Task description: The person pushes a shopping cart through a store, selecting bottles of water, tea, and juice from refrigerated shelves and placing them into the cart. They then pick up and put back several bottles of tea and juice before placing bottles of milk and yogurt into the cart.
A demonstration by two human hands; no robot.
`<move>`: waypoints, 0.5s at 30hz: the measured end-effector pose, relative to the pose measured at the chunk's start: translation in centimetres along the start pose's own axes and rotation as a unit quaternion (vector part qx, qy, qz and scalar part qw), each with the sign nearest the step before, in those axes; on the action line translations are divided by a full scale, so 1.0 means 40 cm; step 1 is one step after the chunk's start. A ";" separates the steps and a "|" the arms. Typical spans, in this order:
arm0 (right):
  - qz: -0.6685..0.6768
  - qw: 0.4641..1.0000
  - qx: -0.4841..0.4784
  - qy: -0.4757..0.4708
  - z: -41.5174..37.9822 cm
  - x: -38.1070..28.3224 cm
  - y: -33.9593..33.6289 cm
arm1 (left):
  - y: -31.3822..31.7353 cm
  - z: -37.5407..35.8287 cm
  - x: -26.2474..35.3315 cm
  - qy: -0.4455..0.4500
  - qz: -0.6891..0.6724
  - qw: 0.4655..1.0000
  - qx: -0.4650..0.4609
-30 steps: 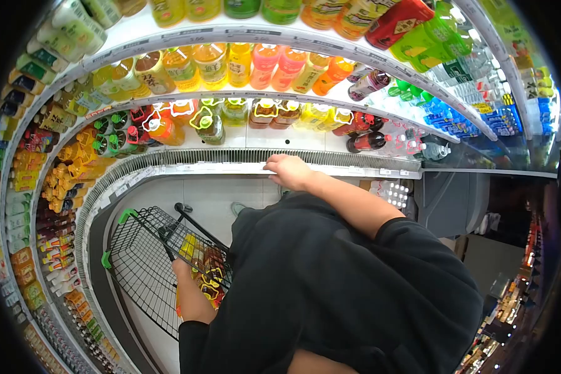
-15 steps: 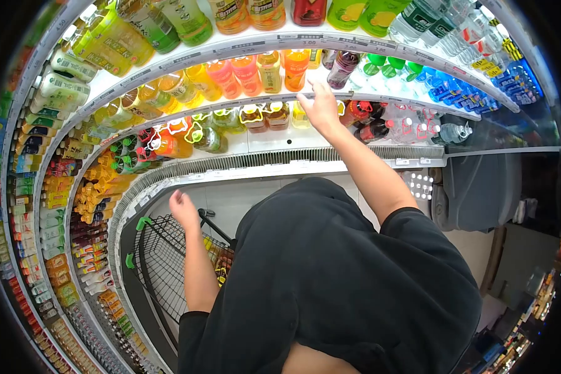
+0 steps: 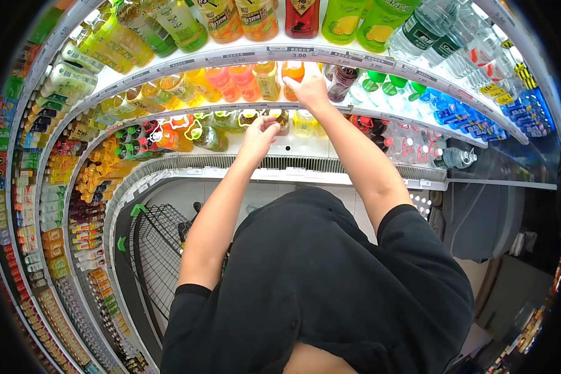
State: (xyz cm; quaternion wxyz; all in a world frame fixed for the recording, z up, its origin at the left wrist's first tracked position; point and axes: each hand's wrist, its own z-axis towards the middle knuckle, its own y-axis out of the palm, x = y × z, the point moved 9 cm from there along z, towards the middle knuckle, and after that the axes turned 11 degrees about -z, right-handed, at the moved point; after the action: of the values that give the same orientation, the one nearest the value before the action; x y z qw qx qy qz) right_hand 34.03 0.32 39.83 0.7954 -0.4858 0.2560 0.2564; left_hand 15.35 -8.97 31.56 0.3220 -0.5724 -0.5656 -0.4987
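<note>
My right hand (image 3: 310,92) is at the middle shelf, its thumb across the front of an orange drink bottle (image 3: 293,71) and its fingers along the bottle's right side. Just right of that hand stands a dark purple drink bottle (image 3: 343,82). A pale yellow drink bottle (image 3: 267,81) is on the other side of the orange one. My left hand (image 3: 258,136) hovers in front of the lower shelf with loosely bent fingers and nothing visible in it. Behind it, dark tea-coloured bottles (image 3: 283,119) are partly hidden.
A curved display cooler with shelf edges (image 3: 255,55) wraps round the front and left. A wire shopping cart (image 3: 162,249) stands at my lower left. Water bottles (image 3: 458,157) lie at the lower shelf's right end. A grey bin-like container (image 3: 480,206) is at the right.
My right hand has moved onto the orange bottle from slightly right of it. My left hand has risen from above the cart to the lower shelf. The view has shifted slightly.
</note>
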 end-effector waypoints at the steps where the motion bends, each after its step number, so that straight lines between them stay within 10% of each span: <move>1: 0.006 1.000 -0.007 0.013 -0.024 -0.004 -0.008 | 0.018 0.008 -0.015 -0.031 -0.043 0.999 -0.001; 15: 0.002 0.982 -0.031 -0.189 -0.358 -0.141 -0.124 | 0.179 -0.022 -0.082 -0.152 -0.430 0.887 -0.078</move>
State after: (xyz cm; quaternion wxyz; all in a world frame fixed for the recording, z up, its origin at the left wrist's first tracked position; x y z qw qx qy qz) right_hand 30.86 -15.48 41.04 0.8135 -0.4528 0.0939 0.3527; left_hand 22.57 -11.94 30.16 -0.0590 -0.3654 -0.7577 -0.5376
